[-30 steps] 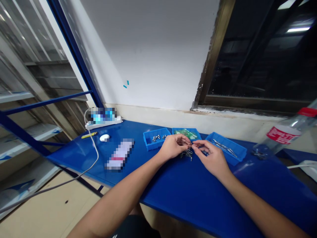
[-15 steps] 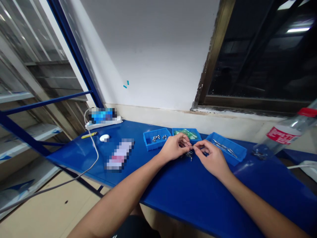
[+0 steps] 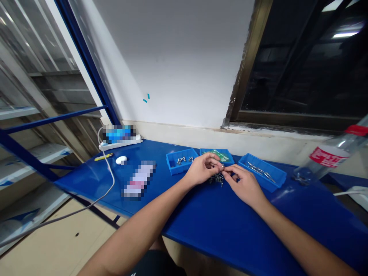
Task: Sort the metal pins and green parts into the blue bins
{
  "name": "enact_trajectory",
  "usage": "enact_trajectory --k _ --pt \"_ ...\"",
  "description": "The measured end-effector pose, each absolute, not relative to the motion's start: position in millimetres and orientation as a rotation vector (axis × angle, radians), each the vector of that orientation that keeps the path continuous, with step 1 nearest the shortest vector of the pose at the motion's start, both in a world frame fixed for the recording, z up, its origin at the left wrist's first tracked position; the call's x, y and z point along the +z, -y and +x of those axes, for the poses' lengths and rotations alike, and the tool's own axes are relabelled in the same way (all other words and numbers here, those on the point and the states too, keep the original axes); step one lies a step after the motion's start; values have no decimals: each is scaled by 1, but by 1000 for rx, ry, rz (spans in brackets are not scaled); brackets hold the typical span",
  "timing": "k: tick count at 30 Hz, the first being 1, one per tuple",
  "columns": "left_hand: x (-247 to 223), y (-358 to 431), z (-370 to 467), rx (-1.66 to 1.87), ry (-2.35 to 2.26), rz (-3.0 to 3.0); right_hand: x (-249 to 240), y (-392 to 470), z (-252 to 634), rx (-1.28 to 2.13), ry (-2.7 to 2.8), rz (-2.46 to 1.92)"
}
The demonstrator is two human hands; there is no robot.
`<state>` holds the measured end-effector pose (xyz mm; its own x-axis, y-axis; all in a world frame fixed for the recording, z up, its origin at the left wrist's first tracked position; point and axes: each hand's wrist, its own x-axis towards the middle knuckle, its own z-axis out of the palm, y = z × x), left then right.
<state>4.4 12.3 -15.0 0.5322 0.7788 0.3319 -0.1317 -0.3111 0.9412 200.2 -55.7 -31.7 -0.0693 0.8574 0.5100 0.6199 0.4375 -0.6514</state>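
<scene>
My left hand (image 3: pixel 202 169) is closed in a pinch on a small metal part (image 3: pixel 222 166), too small to make out its exact kind. The fingertips of my right hand (image 3: pixel 245 185) meet it from the other side, thumb and forefinger pressed together. Just below both hands, a pile of small shiny metal pieces (image 3: pixel 217 178), which look like screws, lies on the blue table (image 3: pixel 201 218). Behind the hands stands a blue bin (image 3: pixel 233 161) with green-tinted pieces in it, partly hidden by my left hand.
To the left, another blue bin (image 3: pixel 172 168) holds small metal parts. A third bin (image 3: pixel 277 184) at right contains long thin metal rods. Further right stands a plastic bottle (image 3: pixel 327 157). On the left lie a yellow cutter (image 3: pixel 103 156), a white rounded object (image 3: pixel 121 160) and a cable (image 3: pixel 110 172).
My fingertips have shifted slightly, and the small part's shiny end now shows between them. My right hand has tilted a little, with its fingers straighter. More of the pile is visible.
</scene>
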Motion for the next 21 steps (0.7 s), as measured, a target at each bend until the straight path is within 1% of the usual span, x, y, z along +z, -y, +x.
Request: enact_trajectory --k 6,11,15,18,21 --pt "-12 -8 2 970 -651 1816 -28 57 201 390 1622 -1220" --pt "-11 -7 2 927 -664 1978 -26 57 202 357 1702 -1189" --pt "-3 -5 1 1013 -739 2139 -24 58 202 276 1674 -1203" --pt "2 -2 -1 981 -786 2093 -20 61 201 142 1665 -1187" --pt "-2 -2 1 883 -749 1883 -16 64 199 74 1695 -1147"
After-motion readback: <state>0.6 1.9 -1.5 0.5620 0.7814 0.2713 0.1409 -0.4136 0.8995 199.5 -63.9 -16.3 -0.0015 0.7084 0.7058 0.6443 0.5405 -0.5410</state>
